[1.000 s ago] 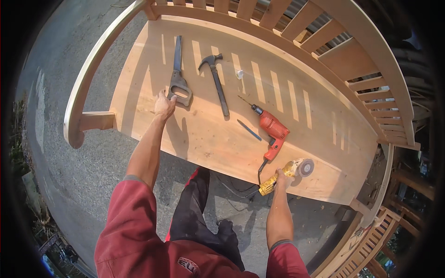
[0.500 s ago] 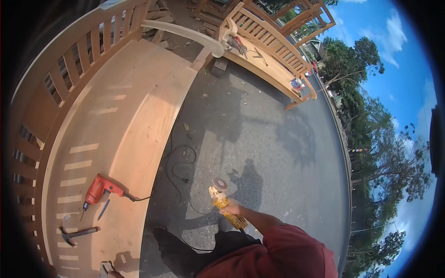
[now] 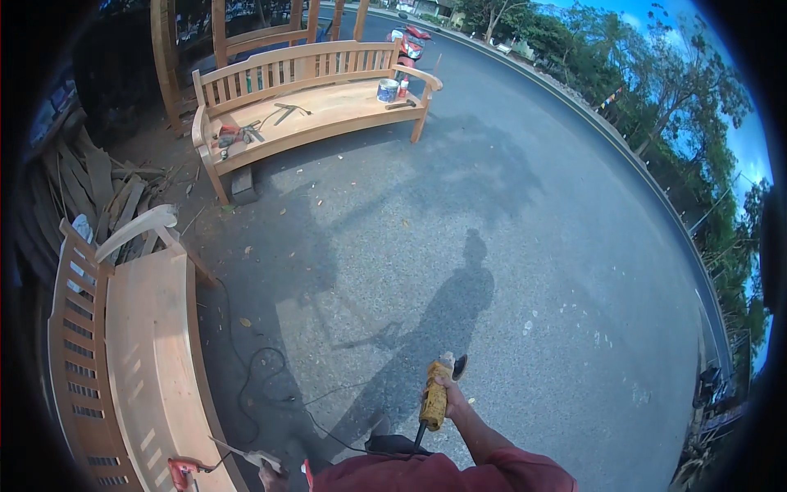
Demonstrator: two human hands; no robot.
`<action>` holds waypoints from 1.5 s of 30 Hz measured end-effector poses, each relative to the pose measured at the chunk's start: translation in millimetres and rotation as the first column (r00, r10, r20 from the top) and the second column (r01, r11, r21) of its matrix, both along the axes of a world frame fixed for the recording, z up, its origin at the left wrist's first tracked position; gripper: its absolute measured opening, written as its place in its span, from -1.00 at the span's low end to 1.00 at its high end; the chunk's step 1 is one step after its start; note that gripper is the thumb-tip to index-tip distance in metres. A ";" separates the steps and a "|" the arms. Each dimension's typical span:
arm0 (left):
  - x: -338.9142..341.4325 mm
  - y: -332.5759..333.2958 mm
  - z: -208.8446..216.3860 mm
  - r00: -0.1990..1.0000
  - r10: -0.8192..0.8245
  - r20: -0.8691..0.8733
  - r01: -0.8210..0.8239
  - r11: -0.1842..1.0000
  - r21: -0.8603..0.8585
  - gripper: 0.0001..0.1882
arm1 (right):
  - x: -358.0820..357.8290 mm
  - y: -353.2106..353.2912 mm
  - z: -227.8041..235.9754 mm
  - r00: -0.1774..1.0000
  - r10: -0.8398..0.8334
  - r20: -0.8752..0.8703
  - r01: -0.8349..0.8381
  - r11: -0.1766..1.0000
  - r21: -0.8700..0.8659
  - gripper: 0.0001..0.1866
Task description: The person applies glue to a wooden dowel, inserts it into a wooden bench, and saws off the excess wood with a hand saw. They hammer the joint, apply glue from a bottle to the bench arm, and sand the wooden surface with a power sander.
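Note:
My right hand (image 3: 450, 394) is closed around a worn yellow angle grinder (image 3: 434, 403), held out over the pavement with its disc (image 3: 461, 366) facing right. A dark cord runs down from its rear end. At the lower edge, my left hand (image 3: 271, 477) grips a long, narrow greyish tool (image 3: 256, 457) with a thin tip pointing left; its kind is unclear. That hand is beside the front edge of a near wooden bench (image 3: 147, 303). On the bench seat lies a red power drill (image 3: 182, 473), partly cut off by the picture's edge.
A second wooden bench (image 3: 320, 115) stands farther off, bearing hand tools, a blue-and-white can (image 3: 388, 90) and a red-and-white bottle (image 3: 403, 87). Black cord (image 3: 246, 377) snakes over the pavement. Scrap wood (image 3: 98, 180) is piled at left; a red motorcycle (image 3: 409, 47) stands behind.
My view has swung toward the far bench and road. The grinder has turned, its disc now facing right. My left hand has come away from the near bench seat with the greyish tool.

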State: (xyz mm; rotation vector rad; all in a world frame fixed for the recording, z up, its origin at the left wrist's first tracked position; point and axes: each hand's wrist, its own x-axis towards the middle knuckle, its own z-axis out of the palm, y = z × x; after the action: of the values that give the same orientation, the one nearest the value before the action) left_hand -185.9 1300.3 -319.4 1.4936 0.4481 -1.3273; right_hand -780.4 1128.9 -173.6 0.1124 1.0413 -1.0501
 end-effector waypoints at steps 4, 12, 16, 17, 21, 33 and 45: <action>-137.4 -194.5 88.2 0.868 -0.449 -0.213 0.338 0.847 -0.410 -0.83 | -82.4 -46.7 12.2 0.921 -0.350 0.170 0.355 0.935 -0.001 -0.44; -371.5 -483.2 116.6 0.496 -0.850 -0.176 0.606 0.484 -0.631 -0.63 | -227.5 -207.0 23.6 0.884 -0.459 0.088 0.468 0.867 -0.171 -0.39; -425.9 -639.0 102.6 0.491 -0.848 -0.199 0.615 0.500 -0.610 -0.68 | -297.1 -299.6 56.0 0.891 -0.451 -0.044 0.449 0.892 -0.062 -0.37; -442.2 -680.2 104.8 0.500 -0.842 -0.204 0.627 0.514 -0.586 -0.70 | -314.3 -325.9 68.1 0.900 -0.431 -0.062 0.429 0.903 -0.035 -0.36; -491.2 -860.5 118.3 0.523 -0.831 -0.187 0.681 0.540 -0.494 -0.77 | -374.8 -436.9 113.0 0.846 -0.509 -0.155 0.511 0.859 -0.035 -0.40; -637.7 -1280.6 65.0 0.697 -0.715 0.056 0.704 0.667 -0.244 -0.76 | -619.6 -871.1 73.2 0.844 -0.233 -0.483 0.270 0.963 0.008 -0.59; -771.6 -1386.4 123.3 0.868 -0.484 0.115 0.478 0.875 0.076 -0.44 | -663.7 -1479.8 58.8 0.279 0.366 -0.888 -0.699 0.711 0.074 -0.43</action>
State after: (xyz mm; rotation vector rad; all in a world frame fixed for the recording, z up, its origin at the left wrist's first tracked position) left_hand -957.5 -86.2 -196.1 1.7917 0.0105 -1.5949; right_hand -1444.1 -350.9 -114.9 -1.1592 1.6169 -0.5474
